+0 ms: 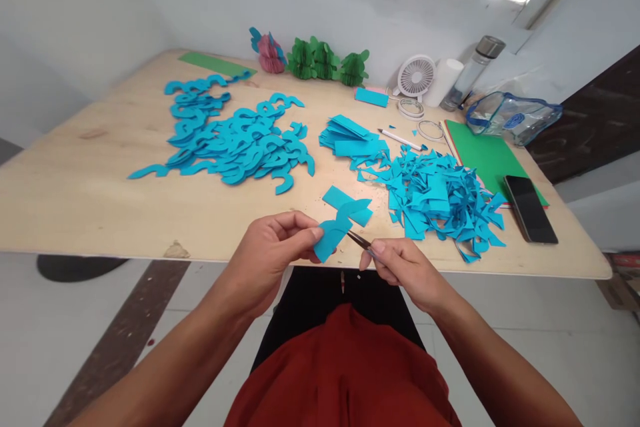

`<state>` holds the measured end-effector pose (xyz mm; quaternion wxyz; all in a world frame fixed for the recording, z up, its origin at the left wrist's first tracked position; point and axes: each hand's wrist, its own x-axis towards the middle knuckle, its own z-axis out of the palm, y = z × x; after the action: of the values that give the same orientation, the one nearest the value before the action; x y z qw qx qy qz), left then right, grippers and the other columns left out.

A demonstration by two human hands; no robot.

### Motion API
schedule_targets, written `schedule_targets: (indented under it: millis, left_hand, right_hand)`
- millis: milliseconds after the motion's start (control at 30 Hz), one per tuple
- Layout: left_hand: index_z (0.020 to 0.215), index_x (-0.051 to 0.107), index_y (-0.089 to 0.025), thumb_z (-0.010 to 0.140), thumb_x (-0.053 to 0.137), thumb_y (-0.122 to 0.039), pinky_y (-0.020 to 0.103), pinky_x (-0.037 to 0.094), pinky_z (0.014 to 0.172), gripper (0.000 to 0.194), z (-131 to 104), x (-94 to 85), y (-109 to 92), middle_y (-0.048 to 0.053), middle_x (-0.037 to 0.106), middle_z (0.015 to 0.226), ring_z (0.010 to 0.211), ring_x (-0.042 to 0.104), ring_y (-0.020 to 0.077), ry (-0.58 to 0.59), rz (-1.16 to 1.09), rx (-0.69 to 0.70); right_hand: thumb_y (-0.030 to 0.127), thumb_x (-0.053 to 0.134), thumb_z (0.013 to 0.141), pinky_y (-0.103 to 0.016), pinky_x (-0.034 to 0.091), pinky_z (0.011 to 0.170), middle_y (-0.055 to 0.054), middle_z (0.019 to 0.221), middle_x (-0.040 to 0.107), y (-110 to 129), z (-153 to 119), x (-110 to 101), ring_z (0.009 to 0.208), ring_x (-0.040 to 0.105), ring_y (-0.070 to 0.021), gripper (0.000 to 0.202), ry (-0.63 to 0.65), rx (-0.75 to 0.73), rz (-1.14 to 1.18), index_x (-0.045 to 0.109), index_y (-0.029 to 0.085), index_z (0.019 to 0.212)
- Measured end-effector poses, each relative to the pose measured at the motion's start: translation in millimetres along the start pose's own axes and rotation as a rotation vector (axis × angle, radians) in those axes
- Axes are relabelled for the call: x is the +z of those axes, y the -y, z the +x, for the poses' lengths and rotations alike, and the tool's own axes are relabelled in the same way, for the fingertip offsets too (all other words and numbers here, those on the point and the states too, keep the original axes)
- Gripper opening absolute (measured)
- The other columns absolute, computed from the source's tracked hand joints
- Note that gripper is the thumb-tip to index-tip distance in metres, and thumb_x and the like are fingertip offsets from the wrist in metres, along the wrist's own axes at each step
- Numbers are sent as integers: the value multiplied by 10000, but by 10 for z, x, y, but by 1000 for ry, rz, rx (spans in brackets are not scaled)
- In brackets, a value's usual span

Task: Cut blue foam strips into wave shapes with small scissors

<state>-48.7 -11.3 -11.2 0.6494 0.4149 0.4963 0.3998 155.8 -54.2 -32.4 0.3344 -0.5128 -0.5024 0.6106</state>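
Observation:
My left hand (280, 240) pinches a partly cut piece of blue paper (331, 239) between thumb and fingers, over the table's front edge. A wavy outline shows along its far side. My right hand (400, 267) is closed on a pair of scissors (359, 240), whose dark blades touch the right edge of the paper; the handles are hidden in the fingers. Just beyond lies a flat blue paper strip (340, 197), partly covered by the held piece. Wavy blue cut-outs (245, 140) lie heaped to the left, and blue paper scraps (435, 193) are piled to the right.
Stacked blue strips (350, 133) and a white pen (400, 139) lie mid-table. Along the back stand green paper figures (315, 60), a pink one (270, 53), a small fan (417, 77) and a bottle (473, 73). A phone (531, 209) lies at right beside green sheets (493, 157).

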Motion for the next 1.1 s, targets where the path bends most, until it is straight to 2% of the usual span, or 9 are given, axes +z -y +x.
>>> schedule_targets:
  millis: [367, 700, 1100]
  left_hand:
    - [564, 662, -163, 646, 749, -243, 251, 488, 496, 144, -7, 35, -29, 41, 656, 534, 532, 619, 172, 32, -55, -22]
    - [572, 642, -164, 674, 733, -216, 199, 469, 496, 146, -23, 20, -51, -6, 643, 534, 516, 572, 112, 68, -28, -54]
    - [587, 645, -168, 688, 725, -210, 186, 468, 494, 135, -33, 23, -59, -14, 649, 525, 510, 574, 104, 87, -40, -63]
  right_hand:
    - [593, 464, 895, -259, 104, 435, 89, 457, 244, -15, 29, 32, 428, 193, -84, 524, 23, 17, 15, 650, 141, 704]
    - [570, 482, 904, -256, 128, 435, 80, 465, 265, -11, 29, 21, 442, 214, -85, 507, 25, 34, -22, 658, 132, 721]
    - [561, 469, 915, -259, 142, 443, 79, 472, 277, -21, 30, 18, 449, 223, -85, 513, 28, 19, -55, 665, 125, 727]
